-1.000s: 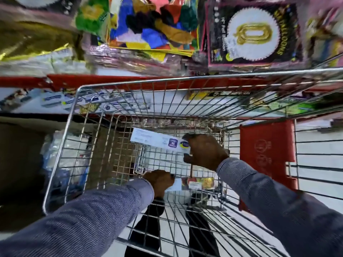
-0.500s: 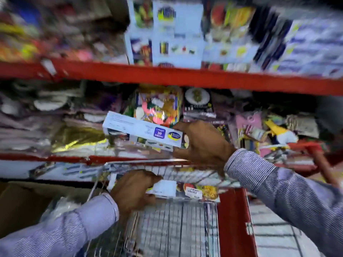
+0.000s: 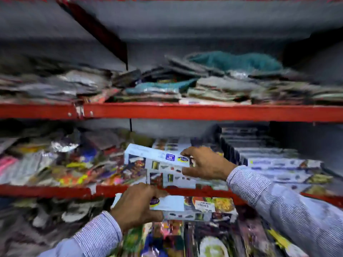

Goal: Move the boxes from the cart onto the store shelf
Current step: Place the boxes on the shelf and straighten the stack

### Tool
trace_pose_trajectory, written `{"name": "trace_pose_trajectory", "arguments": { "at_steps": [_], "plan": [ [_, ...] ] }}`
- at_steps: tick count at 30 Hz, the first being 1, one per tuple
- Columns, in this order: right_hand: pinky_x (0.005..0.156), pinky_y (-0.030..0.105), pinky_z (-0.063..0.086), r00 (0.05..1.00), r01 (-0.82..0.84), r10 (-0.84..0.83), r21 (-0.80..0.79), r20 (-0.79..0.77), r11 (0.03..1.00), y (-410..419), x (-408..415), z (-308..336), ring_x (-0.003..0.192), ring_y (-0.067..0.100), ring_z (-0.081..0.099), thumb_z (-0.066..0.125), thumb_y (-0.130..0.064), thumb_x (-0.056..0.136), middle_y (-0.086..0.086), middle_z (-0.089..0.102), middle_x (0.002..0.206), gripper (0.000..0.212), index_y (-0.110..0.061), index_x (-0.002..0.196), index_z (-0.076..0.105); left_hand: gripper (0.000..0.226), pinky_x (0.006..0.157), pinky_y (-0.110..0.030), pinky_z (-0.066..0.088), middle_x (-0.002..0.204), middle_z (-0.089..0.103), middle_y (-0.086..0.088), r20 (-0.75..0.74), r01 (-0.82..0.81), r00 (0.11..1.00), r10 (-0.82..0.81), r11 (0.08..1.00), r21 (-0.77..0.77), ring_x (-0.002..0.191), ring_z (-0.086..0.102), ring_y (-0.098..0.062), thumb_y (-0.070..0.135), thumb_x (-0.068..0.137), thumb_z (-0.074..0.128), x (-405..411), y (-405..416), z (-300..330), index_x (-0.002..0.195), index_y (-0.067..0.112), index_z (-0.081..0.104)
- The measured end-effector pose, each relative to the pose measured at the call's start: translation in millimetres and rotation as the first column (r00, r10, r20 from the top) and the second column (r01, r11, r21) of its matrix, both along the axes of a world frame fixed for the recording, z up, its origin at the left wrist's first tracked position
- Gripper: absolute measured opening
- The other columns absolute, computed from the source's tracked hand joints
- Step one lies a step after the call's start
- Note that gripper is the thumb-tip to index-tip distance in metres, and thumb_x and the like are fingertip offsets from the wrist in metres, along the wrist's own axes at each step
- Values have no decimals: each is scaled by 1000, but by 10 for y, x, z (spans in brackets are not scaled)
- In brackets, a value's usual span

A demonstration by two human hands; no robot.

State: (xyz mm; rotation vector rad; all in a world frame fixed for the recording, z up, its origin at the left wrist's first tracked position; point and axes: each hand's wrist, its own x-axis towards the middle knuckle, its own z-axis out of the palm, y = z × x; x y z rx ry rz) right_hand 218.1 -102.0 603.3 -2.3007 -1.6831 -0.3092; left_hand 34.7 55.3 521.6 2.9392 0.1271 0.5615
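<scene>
My right hand [image 3: 205, 165] grips the right end of a long white box [image 3: 156, 156] with a blue label, held just above a stack of like boxes [image 3: 172, 179] on the middle shelf [image 3: 46, 191]. My left hand [image 3: 136, 205] holds a second long box [image 3: 193, 204] with food pictures, lower down, in front of the red shelf edge. The cart is out of view. The frame is blurred.
More stacked boxes [image 3: 278, 167] fill the middle shelf's right side. Shiny packets [image 3: 55, 164] crowd its left. The upper red shelf [image 3: 185, 111] carries flat packets and a teal bundle [image 3: 235, 61]. Colourful packs [image 3: 176, 240] hang below.
Both hands lifted their boxes out of the cart and up to the shelving. The view tilted upward, so the cart dropped out of sight. The right hand's box now hovers over the shelf stack.
</scene>
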Motion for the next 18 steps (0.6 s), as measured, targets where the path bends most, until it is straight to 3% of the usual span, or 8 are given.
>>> {"name": "trace_pose_trajectory", "arguments": {
  "at_steps": [4,8,12,18],
  "plan": [
    [86,38,51,998,52,-53,-50,-18,997,152,369,26,102,31,61,65,-41,84,13,65,118,46,-11,118,61,62,78,-27,55,105,74,14,-10,-3,1000,3,999,-54,93,67,-6,56,58,75,219,107,187,118,44,65],
    [97,37,46,990,142,-143,-144,4,979,313,715,-104,117,32,55,61,-42,87,16,58,131,53,-11,129,56,64,89,-27,51,122,67,11,-64,7,998,-13,996,-87,108,61,-11,47,63,76,464,159,317,125,31,65],
    [106,39,41,983,181,-185,-189,-3,965,429,916,-225,127,32,48,57,-43,90,16,50,142,60,-10,140,45,61,86,-30,55,120,68,18,-81,28,996,-38,991,-132,101,64,-4,51,62,73,689,242,323,121,38,66],
    [103,36,38,985,172,-175,-183,-1,968,559,1089,-382,125,32,44,57,-39,93,18,48,136,56,-9,138,46,68,88,-36,53,119,63,15,-77,13,997,-22,994,-112,105,58,-11,62,59,68,884,339,251,125,48,58]
  ]
}}
